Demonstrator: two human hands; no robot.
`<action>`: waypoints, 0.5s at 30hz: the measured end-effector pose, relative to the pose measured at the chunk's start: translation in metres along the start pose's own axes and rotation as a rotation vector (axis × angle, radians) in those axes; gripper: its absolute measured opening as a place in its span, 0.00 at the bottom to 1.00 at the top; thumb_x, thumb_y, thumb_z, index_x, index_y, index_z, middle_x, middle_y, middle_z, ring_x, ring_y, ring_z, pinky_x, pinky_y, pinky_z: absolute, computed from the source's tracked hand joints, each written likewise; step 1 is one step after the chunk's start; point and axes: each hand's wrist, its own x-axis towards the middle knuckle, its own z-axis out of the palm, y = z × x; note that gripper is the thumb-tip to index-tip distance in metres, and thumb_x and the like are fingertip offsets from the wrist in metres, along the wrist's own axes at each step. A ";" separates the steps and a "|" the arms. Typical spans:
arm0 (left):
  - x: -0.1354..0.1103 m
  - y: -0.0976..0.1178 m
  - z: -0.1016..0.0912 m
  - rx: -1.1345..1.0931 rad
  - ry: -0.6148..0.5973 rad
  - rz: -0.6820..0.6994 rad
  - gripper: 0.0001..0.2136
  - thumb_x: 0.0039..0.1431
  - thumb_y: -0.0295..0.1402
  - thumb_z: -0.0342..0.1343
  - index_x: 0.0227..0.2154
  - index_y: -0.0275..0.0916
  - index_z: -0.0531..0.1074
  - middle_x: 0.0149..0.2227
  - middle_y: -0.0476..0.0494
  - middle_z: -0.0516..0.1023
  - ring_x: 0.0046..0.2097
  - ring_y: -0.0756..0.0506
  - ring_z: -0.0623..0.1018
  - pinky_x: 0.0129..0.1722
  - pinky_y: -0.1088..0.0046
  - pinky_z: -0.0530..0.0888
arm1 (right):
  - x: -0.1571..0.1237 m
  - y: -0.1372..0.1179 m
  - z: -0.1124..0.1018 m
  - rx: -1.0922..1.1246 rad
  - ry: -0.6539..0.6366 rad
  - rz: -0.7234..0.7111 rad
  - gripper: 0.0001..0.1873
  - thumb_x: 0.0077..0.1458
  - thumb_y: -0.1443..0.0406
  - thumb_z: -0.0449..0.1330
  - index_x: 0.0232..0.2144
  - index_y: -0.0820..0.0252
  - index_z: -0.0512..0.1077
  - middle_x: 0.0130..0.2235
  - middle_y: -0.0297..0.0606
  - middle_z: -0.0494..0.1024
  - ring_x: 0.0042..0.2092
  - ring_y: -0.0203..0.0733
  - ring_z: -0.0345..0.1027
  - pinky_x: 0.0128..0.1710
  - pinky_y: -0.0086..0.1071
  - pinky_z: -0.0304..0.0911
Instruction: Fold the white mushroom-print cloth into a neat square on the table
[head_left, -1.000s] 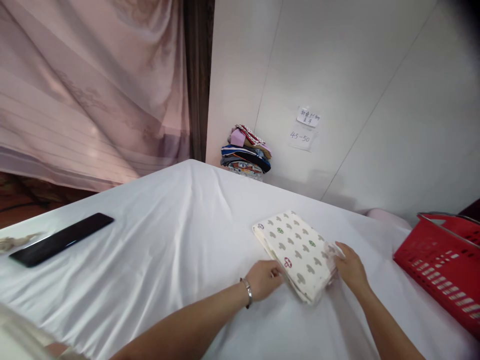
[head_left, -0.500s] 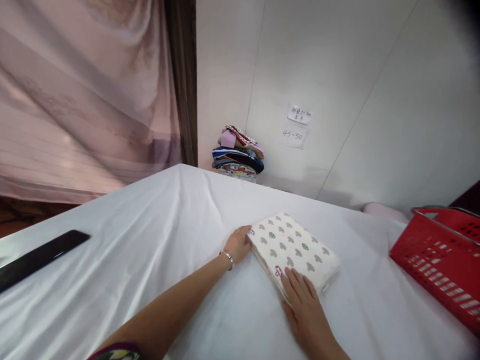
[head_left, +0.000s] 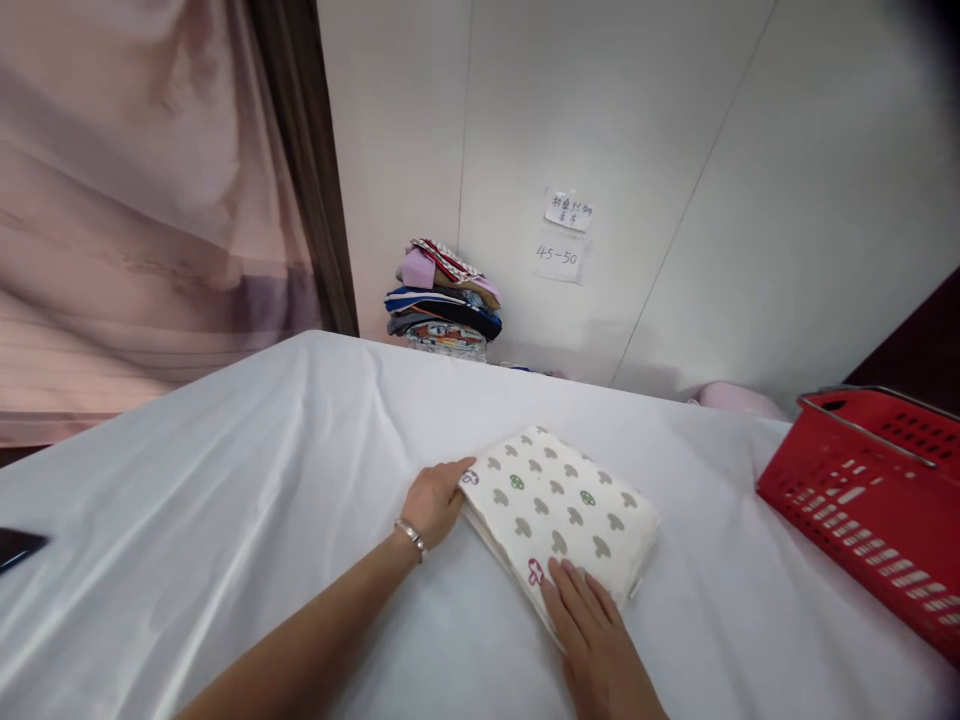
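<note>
Room: a pale wall (head_left: 615, 120) is standing behind the desk (head_left: 225, 540), and a pink curtain (head_left: 150, 250) is hanging at left.
Desk top: white sheeting is covering it and showing loose creases.
Cloth: the mushroom-print cloth (head_left: 559, 500) is lying folded in layers on the desk, its long near-left edge running between the hands.
Left hand: the left hand (head_left: 433, 503) is bending its fingers, half closed, at the cloth's left corner; whether it is pinching the layers cannot be told.
Right hand: the right hand (head_left: 592, 625) is lying flat, fingers extended, on the cloth's near corner and gripping nothing.
Basket: the red basket (head_left: 825, 450) is standing at right, well apart from the cloth.
Pile: folded fabrics (head_left: 442, 300) are standing at the desk's far edge, near the wall.
Pressure: ideally, the right palm is bearing down evenly, not dragging the top layer.
Corner: ideally, the left fingers are steadying every layer together.
Edge: uneven layers are likely needing alignment before firm flattening.
</note>
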 end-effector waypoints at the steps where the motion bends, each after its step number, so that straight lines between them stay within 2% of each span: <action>1: -0.003 -0.001 -0.002 0.020 -0.033 -0.022 0.20 0.53 0.26 0.46 0.49 0.45 0.67 0.45 0.48 0.75 0.46 0.44 0.72 0.49 0.65 0.67 | -0.001 0.000 0.001 -0.004 -0.001 -0.012 0.37 0.42 0.78 0.46 0.58 0.64 0.55 0.59 0.43 0.60 0.60 0.49 0.49 0.51 0.44 0.57; 4: -0.007 -0.003 -0.006 0.061 -0.121 -0.101 0.21 0.52 0.25 0.45 0.50 0.47 0.67 0.44 0.49 0.76 0.47 0.44 0.71 0.48 0.65 0.66 | 0.000 0.000 0.002 -0.023 -0.005 -0.029 0.35 0.43 0.77 0.46 0.56 0.65 0.57 0.58 0.43 0.60 0.60 0.50 0.49 0.52 0.44 0.56; 9: -0.007 -0.004 -0.010 -0.032 -0.141 -0.114 0.20 0.53 0.28 0.46 0.49 0.45 0.67 0.46 0.49 0.75 0.49 0.44 0.71 0.50 0.65 0.66 | 0.002 0.000 0.003 -0.037 0.051 -0.032 0.33 0.44 0.78 0.45 0.55 0.64 0.59 0.57 0.43 0.63 0.60 0.50 0.50 0.51 0.43 0.57; 15: -0.016 0.002 -0.015 -0.224 -0.116 -0.084 0.24 0.50 0.32 0.50 0.54 0.43 0.63 0.57 0.47 0.62 0.56 0.46 0.66 0.54 0.69 0.65 | 0.001 -0.001 0.006 -0.013 0.028 -0.003 0.32 0.46 0.77 0.46 0.56 0.63 0.57 0.58 0.42 0.61 0.60 0.50 0.49 0.51 0.44 0.57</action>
